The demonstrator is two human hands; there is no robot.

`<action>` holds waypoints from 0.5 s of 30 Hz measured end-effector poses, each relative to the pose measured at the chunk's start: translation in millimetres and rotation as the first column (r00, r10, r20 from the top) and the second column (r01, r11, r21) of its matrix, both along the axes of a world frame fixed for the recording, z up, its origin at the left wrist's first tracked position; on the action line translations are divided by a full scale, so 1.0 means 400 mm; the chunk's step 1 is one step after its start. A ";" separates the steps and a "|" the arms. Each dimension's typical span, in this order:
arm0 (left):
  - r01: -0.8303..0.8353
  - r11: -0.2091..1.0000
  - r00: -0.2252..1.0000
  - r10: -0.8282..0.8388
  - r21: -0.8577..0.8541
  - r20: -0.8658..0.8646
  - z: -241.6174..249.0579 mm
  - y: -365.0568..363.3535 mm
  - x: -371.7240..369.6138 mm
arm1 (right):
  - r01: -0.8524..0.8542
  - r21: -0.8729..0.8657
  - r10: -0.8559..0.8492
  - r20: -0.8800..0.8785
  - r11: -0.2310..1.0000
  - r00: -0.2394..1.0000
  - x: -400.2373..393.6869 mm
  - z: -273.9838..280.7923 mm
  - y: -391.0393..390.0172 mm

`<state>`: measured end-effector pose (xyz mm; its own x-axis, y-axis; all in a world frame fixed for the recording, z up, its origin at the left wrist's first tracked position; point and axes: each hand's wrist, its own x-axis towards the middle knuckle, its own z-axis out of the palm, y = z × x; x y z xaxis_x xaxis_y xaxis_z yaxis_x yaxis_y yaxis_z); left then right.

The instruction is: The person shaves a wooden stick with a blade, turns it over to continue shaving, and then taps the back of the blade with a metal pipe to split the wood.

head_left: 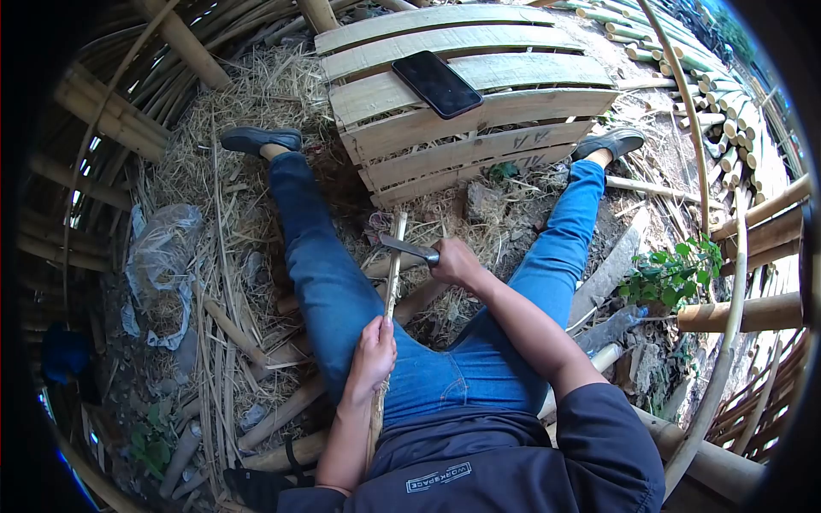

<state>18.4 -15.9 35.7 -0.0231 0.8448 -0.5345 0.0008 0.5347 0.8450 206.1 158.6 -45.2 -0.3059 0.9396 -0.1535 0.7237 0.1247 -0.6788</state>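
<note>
My left hand is wrapped round a long, thin wooden stick, probably split bamboo, that runs from beside my waist up between my legs. In my right hand I grip a knife, its handle hidden by my fingers. The flat metal blade of the knife lies across the stick near its upper end and touches it. Pale, roughened patches show along the stick.
A slatted wooden crate stands in front of me with a black phone on top. Shavings cover the ground. A plastic bag lies left, a leafy plant grows right, and cut bamboo poles are stacked at upper right.
</note>
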 end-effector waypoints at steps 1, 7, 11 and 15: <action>0.021 1.000 0.999 -0.020 0.018 -0.032 -0.011 -0.003 0.001 | 0.048 0.006 -0.048 0.010 0.999 0.999 0.009 -0.010 0.016; 0.051 0.998 0.997 -0.048 0.047 -0.060 -0.015 -0.006 0.005 | 0.096 0.244 -0.120 0.083 0.965 0.989 0.042 -0.040 0.037; -0.003 1.000 1.000 0.003 0.015 0.007 0.013 -0.002 0.006 | 0.133 0.204 -0.154 0.092 0.970 0.984 0.025 -0.023 0.046; -0.042 0.998 0.992 0.047 -0.038 0.117 0.015 0.008 -0.007 | 0.044 0.199 -0.049 0.023 0.979 0.999 0.039 -0.011 0.028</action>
<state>15.6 -12.9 41.7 0.0044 0.8246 -0.5656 -0.1218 0.5619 0.8182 221.5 169.8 -49.5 -0.2592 0.9654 0.0300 0.7498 0.2207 -0.6237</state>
